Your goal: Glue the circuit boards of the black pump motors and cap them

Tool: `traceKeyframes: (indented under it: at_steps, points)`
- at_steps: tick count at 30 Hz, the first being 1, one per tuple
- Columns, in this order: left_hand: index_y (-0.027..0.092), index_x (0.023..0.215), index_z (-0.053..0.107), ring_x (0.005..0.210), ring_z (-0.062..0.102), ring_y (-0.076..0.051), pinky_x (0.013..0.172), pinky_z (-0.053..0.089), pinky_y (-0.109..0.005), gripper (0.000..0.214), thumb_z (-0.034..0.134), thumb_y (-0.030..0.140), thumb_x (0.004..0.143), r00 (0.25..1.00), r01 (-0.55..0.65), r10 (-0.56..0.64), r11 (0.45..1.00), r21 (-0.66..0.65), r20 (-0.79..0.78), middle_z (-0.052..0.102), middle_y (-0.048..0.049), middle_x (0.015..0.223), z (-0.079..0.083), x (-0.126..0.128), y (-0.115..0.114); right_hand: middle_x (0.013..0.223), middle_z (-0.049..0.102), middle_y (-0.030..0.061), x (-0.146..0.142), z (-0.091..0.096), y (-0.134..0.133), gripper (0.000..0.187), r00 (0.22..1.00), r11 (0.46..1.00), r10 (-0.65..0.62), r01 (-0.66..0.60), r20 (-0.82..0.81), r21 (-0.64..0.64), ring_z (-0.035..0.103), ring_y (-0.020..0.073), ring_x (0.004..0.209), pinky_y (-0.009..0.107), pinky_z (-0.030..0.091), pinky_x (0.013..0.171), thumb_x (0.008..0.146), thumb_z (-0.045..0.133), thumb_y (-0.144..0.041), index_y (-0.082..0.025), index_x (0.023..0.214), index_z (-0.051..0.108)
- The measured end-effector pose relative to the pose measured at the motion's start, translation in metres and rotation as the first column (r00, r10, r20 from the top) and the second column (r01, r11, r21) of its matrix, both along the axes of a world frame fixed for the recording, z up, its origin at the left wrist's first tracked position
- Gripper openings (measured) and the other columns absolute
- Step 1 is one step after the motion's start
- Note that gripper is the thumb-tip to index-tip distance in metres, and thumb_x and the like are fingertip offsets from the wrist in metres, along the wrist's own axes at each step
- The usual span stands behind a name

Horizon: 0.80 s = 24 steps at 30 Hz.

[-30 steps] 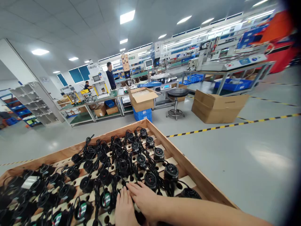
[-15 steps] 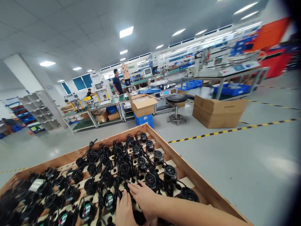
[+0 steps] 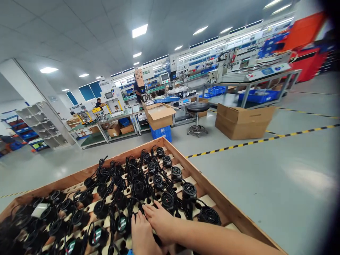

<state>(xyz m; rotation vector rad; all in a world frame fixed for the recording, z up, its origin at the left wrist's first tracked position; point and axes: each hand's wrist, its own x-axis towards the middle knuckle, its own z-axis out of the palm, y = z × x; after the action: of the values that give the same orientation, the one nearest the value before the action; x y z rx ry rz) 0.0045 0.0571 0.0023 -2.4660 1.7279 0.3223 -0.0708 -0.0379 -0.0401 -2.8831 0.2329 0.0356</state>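
My left hand (image 3: 143, 233) and my right hand (image 3: 161, 221) are side by side, low over a wooden-walled tray (image 3: 204, 180). Their fingers are bent downward and held together. Something dark shows between the palms, mostly covered, and I cannot make out its kind. Just right of my fingers sits a black round unit with a slotted cover (image 3: 168, 200). To the left, an open-ended black unit shows a green board (image 3: 122, 224) inside. Several more such units stand in rows on pale holed strips (image 3: 207, 200), with bundled black cables (image 3: 129, 209) between them.
Beyond the tray stand a carton on a blue crate (image 3: 161, 134), a black round stool (image 3: 197, 108) and a large cardboard box (image 3: 243, 122). Workbenches with machines line the back, where two people are partly visible. Yellow-black tape (image 3: 239, 145) marks the floor.
The view has shifted slightly, and my hands remain together in nearly the same place. The standing person at the back is now mostly behind a machine.
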Motion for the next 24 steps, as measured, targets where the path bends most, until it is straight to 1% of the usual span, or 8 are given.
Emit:
traceKeyframes:
  at_steps: [5, 8, 11, 14, 18, 24]
  points:
    - [-0.004, 0.138, 0.046, 0.139, 0.036, -0.038, 0.118, 0.016, -0.047, 0.104, 0.06, 0.053, 0.053, 1.0, -0.028, 0.028, 1.0, 0.001, -0.014, 0.041, -0.029, 0.145, 0.0014, 0.0001, 0.0006, 0.148, 0.032, 0.0286, 0.0033, -0.0068, 0.0013, 0.091, 0.999, 1.0, -0.003, 0.003, 0.033, -0.015, 0.028, 0.0354, 0.141, 0.061, 0.019, 0.114, 0.067, 0.073, -0.033, -0.002, 0.144, 0.038]
    - [-0.003, 0.138, 0.048, 0.138, 0.038, -0.038, 0.118, 0.017, -0.047, 0.102, 0.059, 0.053, 0.053, 0.999, -0.024, 0.024, 0.999, -0.022, -0.026, 0.045, -0.0284, 0.143, 0.0026, 0.0003, 0.0007, 0.148, 0.032, 0.0286, 0.003, -0.0097, -0.0002, 0.091, 0.999, 1.0, 0.002, -0.002, 0.043, -0.013, 0.028, 0.0354, 0.141, 0.062, 0.02, 0.113, 0.067, 0.072, -0.034, -0.004, 0.145, 0.036]
    - [-0.003, 0.137, 0.048, 0.138, 0.038, -0.038, 0.117, 0.02, -0.047, 0.101, 0.059, 0.052, 0.053, 1.0, -0.019, 0.019, 1.0, -0.009, -0.007, 0.045, -0.0285, 0.143, 0.0038, 0.0006, -0.0006, 0.149, 0.031, 0.0282, 0.0021, -0.0106, -0.0015, 0.092, 0.999, 1.0, 0.004, -0.004, 0.054, -0.008, 0.029, 0.0352, 0.14, 0.061, 0.02, 0.114, 0.068, 0.071, -0.036, -0.005, 0.146, 0.035]
    - [-0.003, 0.136, 0.049, 0.136, 0.04, -0.038, 0.116, 0.023, -0.046, 0.1, 0.058, 0.052, 0.053, 1.0, -0.013, 0.013, 1.0, -0.012, 0.008, 0.046, -0.0289, 0.142, 0.0033, 0.0014, -0.001, 0.149, 0.03, 0.0284, 0.0021, -0.0096, -0.0014, 0.092, 0.999, 1.0, 0.001, -0.001, 0.051, 0.0, 0.029, 0.0351, 0.14, 0.06, 0.021, 0.114, 0.067, 0.071, -0.035, -0.005, 0.146, 0.036]
    - [-0.003, 0.133, 0.053, 0.133, 0.045, -0.038, 0.114, 0.027, -0.044, 0.097, 0.059, 0.053, 0.054, 1.0, -0.011, 0.011, 0.999, -0.053, 0.005, 0.048, -0.0293, 0.14, 0.0014, 0.0022, 0.0001, 0.149, 0.03, 0.0282, 0.0027, -0.0064, 0.0, 0.088, 0.999, 1.0, -0.008, 0.007, 0.046, 0.01, 0.027, 0.0341, 0.142, 0.06, 0.02, 0.114, 0.069, 0.068, -0.032, -0.003, 0.146, 0.036]
    - [-0.003, 0.128, 0.058, 0.123, 0.053, -0.039, 0.108, 0.035, -0.044, 0.093, 0.058, 0.053, 0.054, 0.999, 0.011, -0.009, 0.998, -0.066, 0.038, 0.053, -0.0313, 0.134, 0.0035, 0.0008, -0.0008, 0.151, 0.028, 0.027, 0.0015, -0.0019, 0.0008, 0.095, 0.999, 0.999, -0.014, 0.012, 0.036, 0.032, 0.027, 0.0352, 0.141, 0.059, 0.02, 0.115, 0.065, 0.07, -0.034, -0.005, 0.147, 0.034]
